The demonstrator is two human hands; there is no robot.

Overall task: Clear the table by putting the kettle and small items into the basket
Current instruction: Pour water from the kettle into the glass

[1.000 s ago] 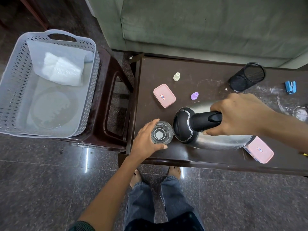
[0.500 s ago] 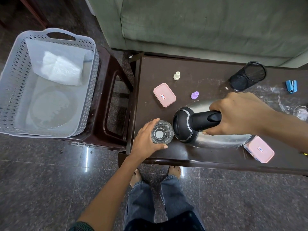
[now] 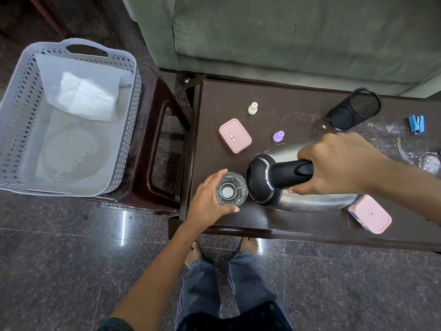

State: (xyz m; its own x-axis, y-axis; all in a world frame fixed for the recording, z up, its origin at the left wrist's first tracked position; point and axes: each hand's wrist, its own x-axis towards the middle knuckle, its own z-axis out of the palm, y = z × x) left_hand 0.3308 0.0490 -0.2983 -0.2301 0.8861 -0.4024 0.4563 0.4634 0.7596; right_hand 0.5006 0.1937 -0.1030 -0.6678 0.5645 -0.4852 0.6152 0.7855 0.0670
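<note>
A steel kettle (image 3: 310, 201) with a black lid and handle is tipped toward a clear glass (image 3: 231, 192) at the table's front left. My right hand (image 3: 338, 163) is shut on the kettle's black handle. My left hand (image 3: 207, 201) wraps the glass from the left. On the dark table (image 3: 274, 111) lie a pink box (image 3: 235, 135), a second pink box (image 3: 370, 214) at the front right, a cream cap (image 3: 253, 108) and a purple cap (image 3: 278, 136). The grey basket (image 3: 21, 96) stands on a stool to the left.
A black mesh pen cup (image 3: 353, 108) lies on its side at the back right, a blue stapler (image 3: 416, 124) beyond it. The basket holds white paper (image 3: 88, 96) and a clear lid. A green sofa (image 3: 286, 32) runs behind the table. The brown stool (image 3: 162, 144) fills the gap.
Almost nothing has moved. Both hands keep their grip, with the kettle still tipped at the glass.
</note>
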